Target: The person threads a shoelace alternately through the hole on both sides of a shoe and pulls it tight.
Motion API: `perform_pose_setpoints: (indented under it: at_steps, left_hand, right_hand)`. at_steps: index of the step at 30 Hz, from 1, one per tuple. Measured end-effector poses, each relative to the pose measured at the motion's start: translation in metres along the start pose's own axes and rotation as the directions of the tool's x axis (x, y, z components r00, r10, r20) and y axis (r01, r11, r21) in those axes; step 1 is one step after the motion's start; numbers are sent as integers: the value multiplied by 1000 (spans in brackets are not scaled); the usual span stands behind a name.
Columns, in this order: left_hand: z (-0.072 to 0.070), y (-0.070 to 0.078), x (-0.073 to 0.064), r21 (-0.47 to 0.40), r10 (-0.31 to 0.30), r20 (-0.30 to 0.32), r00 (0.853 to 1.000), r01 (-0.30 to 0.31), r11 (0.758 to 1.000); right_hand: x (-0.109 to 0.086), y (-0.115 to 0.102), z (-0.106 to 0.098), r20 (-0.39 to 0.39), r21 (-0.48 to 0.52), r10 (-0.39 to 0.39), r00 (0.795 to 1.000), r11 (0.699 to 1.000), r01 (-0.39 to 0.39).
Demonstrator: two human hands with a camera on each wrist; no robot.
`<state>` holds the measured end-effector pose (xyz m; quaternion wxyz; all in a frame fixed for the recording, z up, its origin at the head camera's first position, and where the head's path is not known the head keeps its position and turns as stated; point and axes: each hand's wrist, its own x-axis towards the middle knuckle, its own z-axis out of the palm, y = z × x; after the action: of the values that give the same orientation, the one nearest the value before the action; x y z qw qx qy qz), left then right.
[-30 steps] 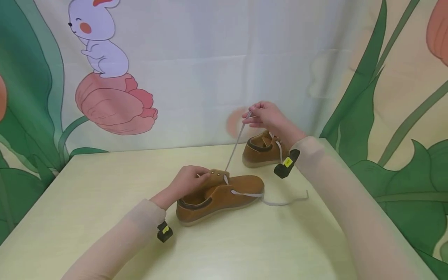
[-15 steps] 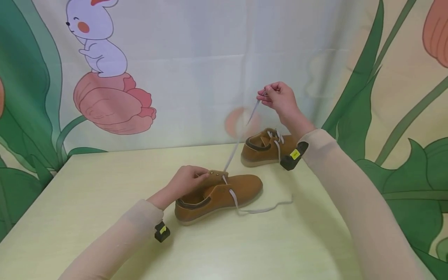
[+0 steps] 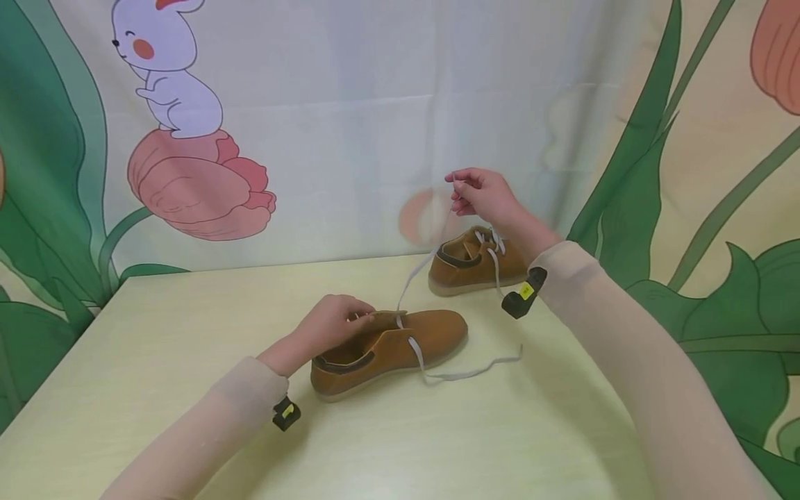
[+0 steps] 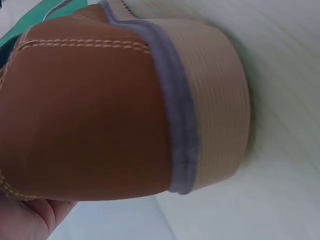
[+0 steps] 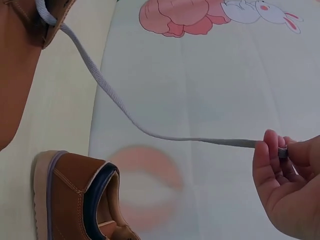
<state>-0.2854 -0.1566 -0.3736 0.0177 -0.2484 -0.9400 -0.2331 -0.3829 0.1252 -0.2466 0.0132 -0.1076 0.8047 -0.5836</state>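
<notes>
A brown shoe [image 3: 431, 330] with a pale sole lies on the table, toe to the right. My left hand [image 3: 332, 321] grips the far side of its opening by the eyelet flap; in the left wrist view the shoe's heel [image 4: 90, 115] hides most of that hand. Raised above the table, my right hand [image 3: 487, 194] pinches a light grey shoelace [image 5: 115, 97] between thumb and fingers. The lace sags slightly from the hand down to the shoe's eyelets. Its other end [image 3: 462, 376] comes out of the near side and trails over the table.
A second brown shoe [image 3: 459, 274], laced, stands farther back on the table, partly behind my right forearm. The pale table [image 3: 187, 333] ends at a printed curtain [image 3: 350, 139] with a rabbit and flowers.
My right hand rose with the lace, drawing it taut, then came down a little, and the lace has slackened. The trailing end shifted left and nearer. My left hand stays on the shoe.
</notes>
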Motion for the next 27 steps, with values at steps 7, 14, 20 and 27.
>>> perform_pose_setpoints:
  at_steps: [7, 14, 20, 27]
  left_hand:
    - [-13, 11, -5, -2, 2, -38, 999, -2, 1000]
    - [-19, 14, -8, 18, 11, -16, 1000, -11, 1000]
    - [-19, 14, -7, 16, 1, -9, 1000, 0, 1000]
    - [-15, 13, -3, 10, -12, 7, 1000, 12, 1000]
  right_hand:
    - [-4, 1, 15, 87, -76, -12, 996, 997, 18]
    - [-18, 2, 29, 174, -111, -49, 983, 991, 69]
    - [-31, 2, 37, 233, -213, -116, 966, 963, 167]
    - [-30, 8, 45, 260, -274, -167, 951, 932, 238]
